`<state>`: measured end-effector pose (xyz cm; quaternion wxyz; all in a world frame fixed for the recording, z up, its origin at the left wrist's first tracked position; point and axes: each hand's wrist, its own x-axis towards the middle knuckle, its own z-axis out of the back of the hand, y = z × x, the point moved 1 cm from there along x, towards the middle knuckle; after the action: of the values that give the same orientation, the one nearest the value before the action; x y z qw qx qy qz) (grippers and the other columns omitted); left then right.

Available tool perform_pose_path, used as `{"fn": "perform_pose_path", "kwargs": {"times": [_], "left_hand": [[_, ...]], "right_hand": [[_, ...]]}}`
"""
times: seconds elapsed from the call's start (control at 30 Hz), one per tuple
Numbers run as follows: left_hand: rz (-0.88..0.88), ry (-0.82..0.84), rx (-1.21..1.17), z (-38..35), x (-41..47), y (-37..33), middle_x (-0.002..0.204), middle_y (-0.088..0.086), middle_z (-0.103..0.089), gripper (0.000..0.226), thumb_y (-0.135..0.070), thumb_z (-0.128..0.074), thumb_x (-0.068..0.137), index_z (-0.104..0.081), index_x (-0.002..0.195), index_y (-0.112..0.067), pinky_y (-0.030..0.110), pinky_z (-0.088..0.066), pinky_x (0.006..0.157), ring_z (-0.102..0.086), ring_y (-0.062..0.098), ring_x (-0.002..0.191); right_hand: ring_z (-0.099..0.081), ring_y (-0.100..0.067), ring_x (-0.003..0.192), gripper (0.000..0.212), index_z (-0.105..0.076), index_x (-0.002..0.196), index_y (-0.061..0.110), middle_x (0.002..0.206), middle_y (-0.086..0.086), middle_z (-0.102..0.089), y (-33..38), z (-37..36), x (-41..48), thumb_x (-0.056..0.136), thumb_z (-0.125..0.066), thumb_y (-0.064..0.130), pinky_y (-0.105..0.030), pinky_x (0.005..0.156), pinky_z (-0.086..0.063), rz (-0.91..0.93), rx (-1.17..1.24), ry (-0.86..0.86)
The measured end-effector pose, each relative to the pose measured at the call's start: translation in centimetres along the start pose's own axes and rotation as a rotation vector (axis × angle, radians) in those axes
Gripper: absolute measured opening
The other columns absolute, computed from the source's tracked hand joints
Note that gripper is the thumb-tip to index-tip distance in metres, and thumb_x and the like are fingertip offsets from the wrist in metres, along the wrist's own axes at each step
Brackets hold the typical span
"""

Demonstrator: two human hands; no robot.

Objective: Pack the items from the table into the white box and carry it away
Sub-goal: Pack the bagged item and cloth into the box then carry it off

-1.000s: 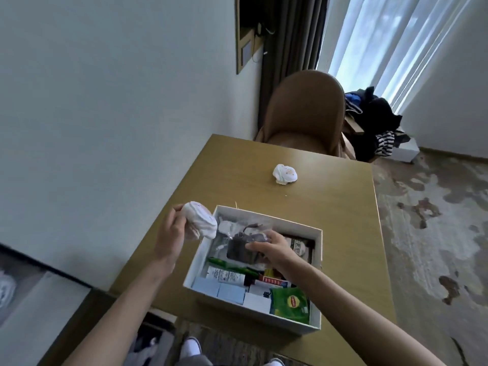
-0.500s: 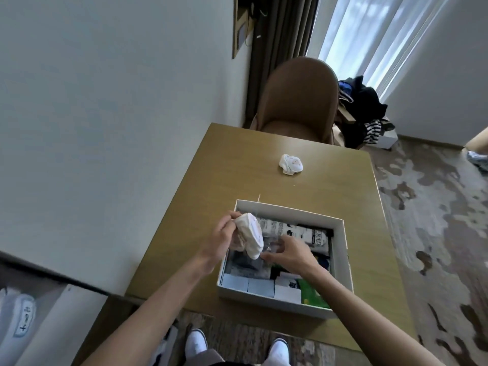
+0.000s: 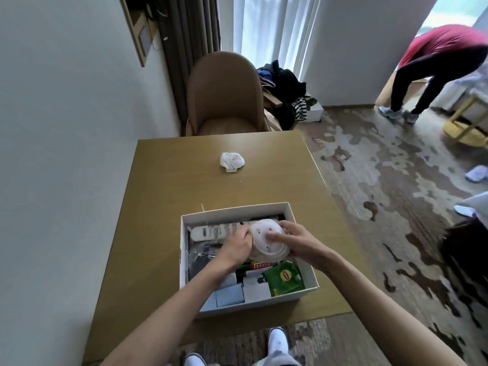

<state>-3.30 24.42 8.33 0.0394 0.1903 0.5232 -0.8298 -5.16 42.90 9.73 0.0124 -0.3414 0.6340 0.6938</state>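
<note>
The white box (image 3: 306, 290) sits on the wooden table (image 3: 163, 202) near its front edge, filled with packets, small cartons and a green tea packet (image 3: 284, 278). Over the middle of the box both hands hold a white rolled sock bundle (image 3: 265, 241). My left hand (image 3: 235, 245) grips its left side and my right hand (image 3: 297, 241) grips its right side with the thumb across the top. A second white rolled sock bundle (image 3: 232, 161) lies alone on the table farther back.
A brown chair (image 3: 224, 93) stands at the table's far end, with a pile of dark clothes (image 3: 286, 91) beside it. A wall runs along the left. A person in red (image 3: 435, 67) bends over at the far right on the patterned carpet.
My left hand carried the sock bundle from beside the box's left rim to over its middle. My right hand left the items inside and took hold of the bundle too.
</note>
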Motion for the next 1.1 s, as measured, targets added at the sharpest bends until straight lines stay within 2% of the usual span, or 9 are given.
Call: {"fn": "perform_pose_path", "kwargs": {"times": [0.1, 0.2, 0.3, 0.5, 0.63, 0.73, 0.9, 0.97, 1.1], "left_hand": [[0.068, -0.005, 0.222, 0.4, 0.9, 0.3, 0.114, 0.012, -0.062, 0.028, -0.028, -0.031, 0.099, -0.051, 0.116, -0.022, 0.043, -0.051, 0.087, -0.060, 0.028, 0.099], [0.092, -0.118, 0.323, 1.7, 1.6, -0.1, 0.121, 0.012, -0.062, 0.029, -0.026, -0.035, 0.099, -0.049, 0.124, -0.020, 0.036, -0.046, 0.088, -0.058, 0.029, 0.106], [0.080, -0.200, 0.328, 3.1, 1.9, -1.1, 0.109, 0.004, -0.069, 0.029, -0.024, -0.039, 0.095, -0.050, 0.122, -0.024, 0.037, -0.051, 0.085, -0.064, 0.023, 0.096], [-0.006, -0.374, 0.245, 6.3, 3.4, -2.9, 0.089, -0.009, -0.068, 0.024, -0.019, -0.042, 0.097, -0.051, 0.119, -0.023, 0.043, -0.057, 0.058, -0.068, 0.024, 0.071], [0.017, -0.461, 0.325, 9.0, 6.6, -3.3, 0.083, -0.008, -0.066, 0.022, -0.017, -0.045, 0.097, -0.058, 0.115, -0.017, 0.030, -0.048, 0.044, -0.060, 0.014, 0.055], [0.038, -0.422, 0.368, 11.2, 10.0, -2.9, 0.089, -0.003, -0.068, 0.020, -0.022, -0.046, 0.096, -0.061, 0.108, -0.021, 0.035, -0.056, 0.057, -0.062, 0.013, 0.067], [0.113, -0.256, 0.328, 14.5, 15.9, 0.0, 0.090, -0.009, -0.070, 0.021, -0.022, -0.045, 0.093, -0.066, 0.097, -0.027, 0.021, -0.045, 0.060, -0.063, 0.009, 0.076], [0.135, -0.220, 0.274, 15.2, 17.4, 1.4, 0.086, -0.011, -0.070, 0.022, -0.020, -0.046, 0.092, -0.067, 0.095, -0.027, 0.016, -0.043, 0.062, -0.062, 0.006, 0.077], [0.175, -0.180, 0.195, 15.9, 18.0, 4.4, 0.085, -0.013, -0.067, 0.023, -0.016, -0.046, 0.094, -0.066, 0.098, -0.024, 0.014, -0.045, 0.065, -0.061, 0.006, 0.078]], "right_hand": [[-0.071, -0.022, 0.087, 0.038, -0.060, 0.111, 0.014, 0.104, -0.008, -0.069, -0.2, 0.0, 0.9, 0.083, -0.075, 0.033, -0.032, 0.071, -0.059, 0.032, -0.503, -0.044], [-0.063, -0.027, 0.091, 0.029, -0.059, 0.104, 0.010, 0.108, -0.011, -0.062, 0.2, -0.8, 2.7, 0.087, -0.067, 0.032, -0.031, 0.070, -0.048, 0.161, -1.201, -0.089], [-0.061, -0.030, 0.098, 0.020, -0.062, 0.104, 0.006, 0.109, -0.014, -0.062, 1.7, -0.8, 3.8, 0.088, -0.061, 0.018, -0.036, 0.080, -0.050, 0.337, -1.433, -0.089], [-0.062, -0.023, 0.089, 0.023, -0.068, 0.103, 0.019, 0.099, -0.001, -0.065, 7.5, 2.2, 6.8, 0.093, -0.054, 0.035, -0.033, 0.070, -0.047, 0.516, -1.344, -0.017], [-0.064, -0.017, 0.091, 0.016, -0.071, 0.097, 0.025, 0.101, 0.005, -0.070, 10.6, 3.6, 12.7, 0.090, -0.058, 0.033, -0.029, 0.075, -0.048, 0.394, -1.050, -0.076], [-0.066, -0.020, 0.092, 0.019, -0.072, 0.094, 0.024, 0.099, 0.004, -0.071, 11.5, 4.3, 19.0, 0.089, -0.056, 0.032, -0.032, 0.080, -0.052, 0.265, -0.923, -0.183], [-0.062, -0.030, 0.095, 0.033, -0.068, 0.103, 0.012, 0.106, -0.009, -0.070, 11.2, 4.6, 30.1, 0.097, -0.044, 0.035, -0.037, 0.080, -0.051, 0.111, -0.885, -0.352], [-0.057, -0.033, 0.109, 0.038, -0.062, 0.119, 0.011, 0.121, -0.015, -0.063, 11.3, 4.3, 34.2, 0.100, -0.039, 0.034, -0.037, 0.086, -0.045, 0.100, -0.906, -0.399], [-0.035, -0.036, 0.134, 0.053, -0.035, 0.149, 0.023, 0.147, -0.017, -0.037, 10.4, 2.6, 40.0, 0.100, -0.038, 0.043, -0.047, 0.105, -0.035, -0.023, -1.041, -0.282]]}}
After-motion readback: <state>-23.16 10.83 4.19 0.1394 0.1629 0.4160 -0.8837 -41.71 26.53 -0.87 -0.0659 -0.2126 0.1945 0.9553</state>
